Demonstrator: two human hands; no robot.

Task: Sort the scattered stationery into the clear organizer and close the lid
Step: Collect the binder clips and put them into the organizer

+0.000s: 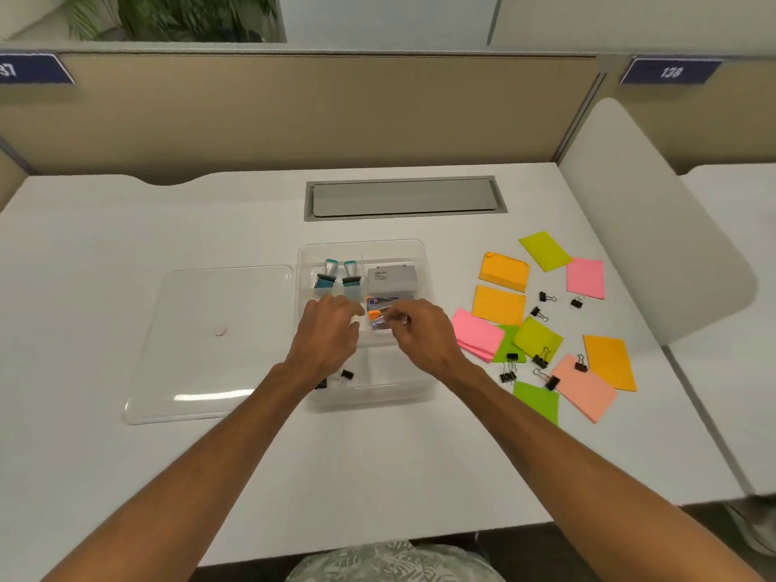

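Note:
The clear organizer sits at the table's centre, its loose lid flat to its left. Inside it lie two teal stamps, a grey box, an orange-and-clear item and two black binder clips. My left hand hovers over the organizer's middle with curled fingers; what it holds, if anything, is hidden. My right hand pinches a small clear item over the orange one. Sticky-note pads in orange, pink and green and several binder clips lie scattered to the right.
A grey cable hatch is set into the table behind the organizer. A beige partition closes off the far edge. A white chair back stands at the right, beside the sticky notes.

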